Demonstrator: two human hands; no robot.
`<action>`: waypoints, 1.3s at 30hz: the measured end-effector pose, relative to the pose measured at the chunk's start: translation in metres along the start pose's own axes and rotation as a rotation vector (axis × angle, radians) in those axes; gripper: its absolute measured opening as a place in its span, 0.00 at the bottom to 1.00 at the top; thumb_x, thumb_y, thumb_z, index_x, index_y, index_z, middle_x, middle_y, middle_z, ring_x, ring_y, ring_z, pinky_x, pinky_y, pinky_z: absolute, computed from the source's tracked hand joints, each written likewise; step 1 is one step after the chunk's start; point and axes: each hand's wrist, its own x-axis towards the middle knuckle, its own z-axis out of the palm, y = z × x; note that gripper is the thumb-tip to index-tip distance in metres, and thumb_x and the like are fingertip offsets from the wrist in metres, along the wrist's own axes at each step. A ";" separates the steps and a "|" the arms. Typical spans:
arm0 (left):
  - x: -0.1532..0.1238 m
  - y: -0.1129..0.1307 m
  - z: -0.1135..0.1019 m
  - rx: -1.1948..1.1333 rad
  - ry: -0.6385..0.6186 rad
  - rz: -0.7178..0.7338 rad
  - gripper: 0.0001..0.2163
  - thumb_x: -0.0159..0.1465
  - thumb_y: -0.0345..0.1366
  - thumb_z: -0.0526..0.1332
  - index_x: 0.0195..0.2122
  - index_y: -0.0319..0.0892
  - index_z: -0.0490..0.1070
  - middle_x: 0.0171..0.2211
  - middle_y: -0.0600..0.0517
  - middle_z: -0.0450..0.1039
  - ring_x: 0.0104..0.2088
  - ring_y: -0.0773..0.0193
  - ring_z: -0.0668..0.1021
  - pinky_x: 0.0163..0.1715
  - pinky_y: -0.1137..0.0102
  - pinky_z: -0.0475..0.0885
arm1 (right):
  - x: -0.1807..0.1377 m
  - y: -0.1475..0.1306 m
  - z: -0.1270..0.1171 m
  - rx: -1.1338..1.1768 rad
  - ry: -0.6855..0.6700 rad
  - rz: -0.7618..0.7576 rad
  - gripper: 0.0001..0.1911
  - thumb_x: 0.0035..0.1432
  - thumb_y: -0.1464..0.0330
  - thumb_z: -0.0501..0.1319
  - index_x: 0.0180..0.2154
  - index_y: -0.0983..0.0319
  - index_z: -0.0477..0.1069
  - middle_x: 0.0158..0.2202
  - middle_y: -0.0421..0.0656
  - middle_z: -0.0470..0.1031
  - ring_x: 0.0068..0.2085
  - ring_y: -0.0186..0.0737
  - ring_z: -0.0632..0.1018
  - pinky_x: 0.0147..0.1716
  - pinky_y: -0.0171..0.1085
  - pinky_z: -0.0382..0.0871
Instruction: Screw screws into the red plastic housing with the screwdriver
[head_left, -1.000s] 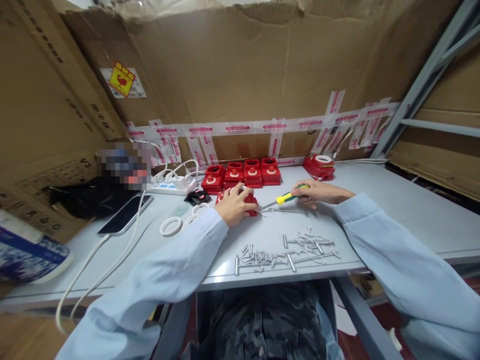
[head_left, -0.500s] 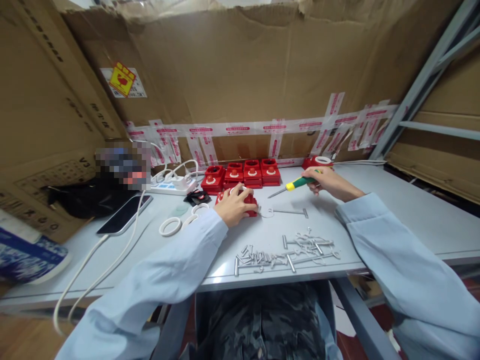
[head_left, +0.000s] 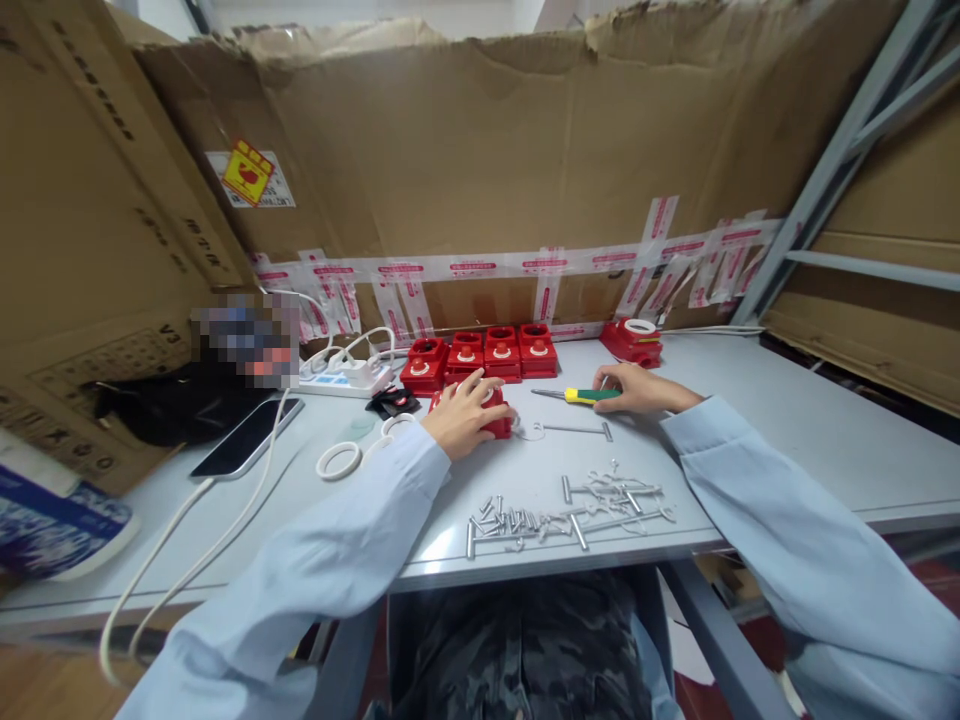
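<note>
My left hand (head_left: 466,415) is closed over a red plastic box (head_left: 498,427) on the table, its fingers curled across the top and hiding most of it. A thin cord links this box to a small metal T-shaped hammer (head_left: 577,430) lying to its right. In my right hand (head_left: 634,386) is a screwdriver (head_left: 583,396) with a green and yellow handle, low over the tabletop and pointing left. Whether it touches the table I cannot tell. Nearer the front edge lie loose screws (head_left: 510,518) and several more T-shaped hammers (head_left: 576,530) with cords.
Several similar red boxes (head_left: 501,350) stand in a row at the back. Another red box (head_left: 634,342) with a white ring sits back right. White rings (head_left: 339,461), a phone (head_left: 247,438), a power strip (head_left: 345,378) and cables are on the left. Cardboard (head_left: 480,150) walls the back.
My right hand has lowered the screwdriver toward the table and slightly left, and its shaft now lies nearly level. My left hand stays on the red box.
</note>
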 end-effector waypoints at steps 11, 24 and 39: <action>-0.007 -0.028 -0.005 -0.139 -0.003 -0.149 0.41 0.53 0.49 0.65 0.63 0.48 0.45 0.53 0.42 0.64 0.54 0.45 0.69 0.49 0.50 0.63 | -0.018 0.003 -0.010 -0.041 -0.099 -0.079 0.21 0.38 0.58 0.68 0.34 0.62 0.69 0.33 0.45 0.74 0.33 0.42 0.74 0.31 0.37 0.65; -0.004 -0.041 0.011 -0.369 0.127 -0.086 0.39 0.52 0.46 0.66 0.62 0.48 0.48 0.54 0.43 0.62 0.55 0.47 0.67 0.52 0.51 0.63 | -0.017 -0.031 0.012 0.070 -0.286 -0.176 0.12 0.42 0.68 0.64 0.33 0.65 0.73 0.27 0.42 0.76 0.28 0.36 0.75 0.28 0.33 0.66; -0.005 -0.030 0.005 -0.394 0.135 -0.020 0.38 0.53 0.46 0.66 0.61 0.47 0.48 0.55 0.41 0.61 0.55 0.48 0.67 0.52 0.51 0.63 | -0.007 -0.073 0.041 0.290 -0.217 -0.330 0.12 0.47 0.70 0.63 0.36 0.66 0.71 0.31 0.43 0.75 0.31 0.33 0.74 0.33 0.33 0.69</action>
